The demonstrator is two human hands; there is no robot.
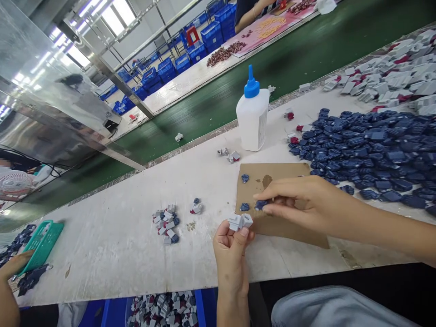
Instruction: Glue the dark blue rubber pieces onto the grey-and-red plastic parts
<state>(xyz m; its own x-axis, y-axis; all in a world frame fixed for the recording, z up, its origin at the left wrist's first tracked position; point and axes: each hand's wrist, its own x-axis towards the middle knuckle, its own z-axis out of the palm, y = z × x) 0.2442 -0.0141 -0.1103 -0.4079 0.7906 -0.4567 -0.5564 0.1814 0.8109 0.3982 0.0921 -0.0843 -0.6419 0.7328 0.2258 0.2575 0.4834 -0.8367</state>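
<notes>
My left hand (233,247) pinches a light grey plastic part (240,221) between thumb and fingers, just in front of a brown cardboard sheet (282,227). Over that sheet, my right hand (296,195) grips a small dark blue plastic piece (261,204) at its fingertips, close to the grey part but apart from it. Two more blue pieces lie on the cardboard's left side, one nearer (244,207) and one farther (245,178). A dark wet-looking spot (266,180) marks the cardboard. Behind it stands a white squeeze bottle (252,119) with a blue nozzle cap.
Heaps of blue pieces (368,145) and grey parts (395,72) lie at right. A cluster of joined parts (165,222) sits left. Below the table edge is a blue bin (201,309). A green conveyor belt (204,113) runs behind. Another person's hand touches a green basket (41,245).
</notes>
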